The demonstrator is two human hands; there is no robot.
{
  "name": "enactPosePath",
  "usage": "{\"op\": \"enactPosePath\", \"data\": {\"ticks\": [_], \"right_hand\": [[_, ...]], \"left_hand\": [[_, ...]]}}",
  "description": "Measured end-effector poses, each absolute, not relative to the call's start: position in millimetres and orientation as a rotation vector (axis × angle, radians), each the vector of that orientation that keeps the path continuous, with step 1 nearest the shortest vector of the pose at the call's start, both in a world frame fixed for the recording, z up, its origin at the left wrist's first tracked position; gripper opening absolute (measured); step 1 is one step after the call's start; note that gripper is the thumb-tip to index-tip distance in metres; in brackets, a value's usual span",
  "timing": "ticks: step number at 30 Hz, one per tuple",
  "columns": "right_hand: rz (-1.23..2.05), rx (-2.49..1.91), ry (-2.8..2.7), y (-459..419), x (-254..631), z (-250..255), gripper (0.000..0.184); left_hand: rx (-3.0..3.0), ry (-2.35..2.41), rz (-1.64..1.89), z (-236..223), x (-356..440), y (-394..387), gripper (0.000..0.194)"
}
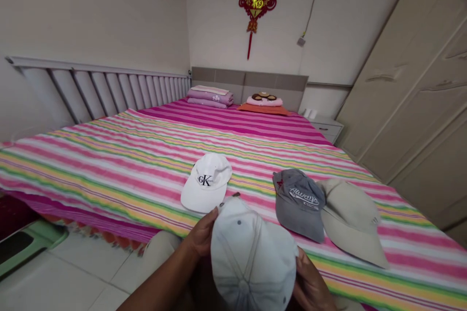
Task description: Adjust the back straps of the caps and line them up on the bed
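Between my hands is a pale blue baseball cap (251,252), its crown with the top button turned toward me. My left hand (202,233) grips its left edge, thumb near the rim. On the opposite side my right hand (310,277) is closed on the lower right edge, with part of the fingers hidden behind the cap. A white cap (207,182) with black "CK" lettering lies on the bed just beyond my left hand. To the right rest a grey cap (299,204) with white lettering and a beige cap (350,221), which touch each other.
A striped sheet (120,155) covers the bed. Folded purple bedding (209,97) and an orange pillow (264,108) sit by the headboard (270,85). A white railing (109,87) runs along the left side. A green stool (36,243) stands at lower left, a wardrobe (412,92) at right.
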State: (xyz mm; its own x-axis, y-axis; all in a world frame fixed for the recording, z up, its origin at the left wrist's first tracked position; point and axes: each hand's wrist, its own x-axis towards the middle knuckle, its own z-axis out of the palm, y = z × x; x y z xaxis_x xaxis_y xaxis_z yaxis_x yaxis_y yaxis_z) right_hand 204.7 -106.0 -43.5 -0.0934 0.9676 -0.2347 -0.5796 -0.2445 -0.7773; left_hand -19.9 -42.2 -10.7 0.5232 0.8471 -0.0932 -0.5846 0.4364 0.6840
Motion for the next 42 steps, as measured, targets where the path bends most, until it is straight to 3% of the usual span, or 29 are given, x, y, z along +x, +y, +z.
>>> {"op": "enactPosePath", "data": {"ticks": [4,8,14,19,26,31,42], "right_hand": [[1.701,-0.855,-0.639,-109,204,-31,0.042],[1.715,-0.805,-0.666,-110,205,-22,0.044],[1.73,-0.73,-0.777,-109,209,-14,0.028],[1.681,-0.643,-0.903,-108,218,-2,0.031],[1.586,-0.637,-1.141,-111,213,25,0.015],[1.504,-0.584,-1.088,-110,201,45,0.019],[1.451,-0.737,-1.007,-107,194,48,0.017]], "left_hand": [[0.738,0.457,0.966,-1,-21,-42,0.018],[0.761,0.409,0.945,6,-21,-40,0.017],[0.824,0.49,0.849,18,-20,-40,0.023],[0.897,0.558,0.82,26,-20,-43,0.02],[1.045,0.737,0.828,48,-16,-49,0.023],[1.165,0.783,0.831,64,-14,-51,0.024],[1.095,0.658,0.984,44,-11,-48,0.023]]}}
